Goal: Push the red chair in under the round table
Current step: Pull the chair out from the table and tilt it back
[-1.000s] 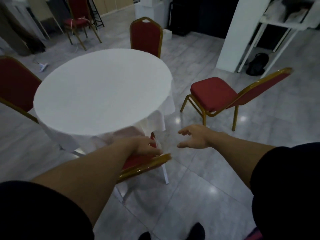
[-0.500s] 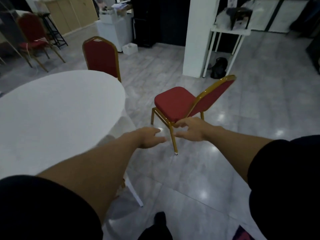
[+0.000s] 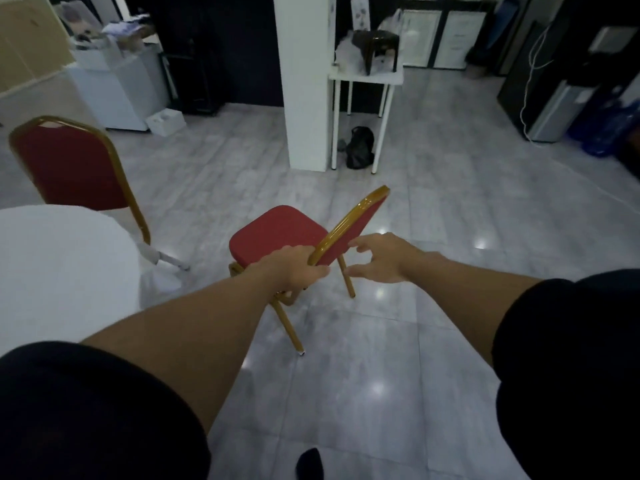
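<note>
A red chair [image 3: 277,230] with a gold frame stands on the tiled floor in the middle of the view, apart from the round table [image 3: 59,271], whose white cloth fills the left edge. The chair's backrest points toward me, its seat faces away to the upper left. My left hand [image 3: 298,268] is closed around the near lower corner of the backrest frame. My right hand [image 3: 384,258] hovers just right of the backrest, fingers spread, touching nothing that I can see.
A second red chair [image 3: 72,164] stands at the table's far side on the left. A white pillar [image 3: 304,81] and a small white side table [image 3: 367,77] with a black bag [image 3: 360,147] beneath stand behind. Cabinets line the back left, appliances the right.
My view has swung right, from the table to the loose chair. Both hands left the chair at the table and reached forward; my left hand has closed on this chair's backrest frame.
</note>
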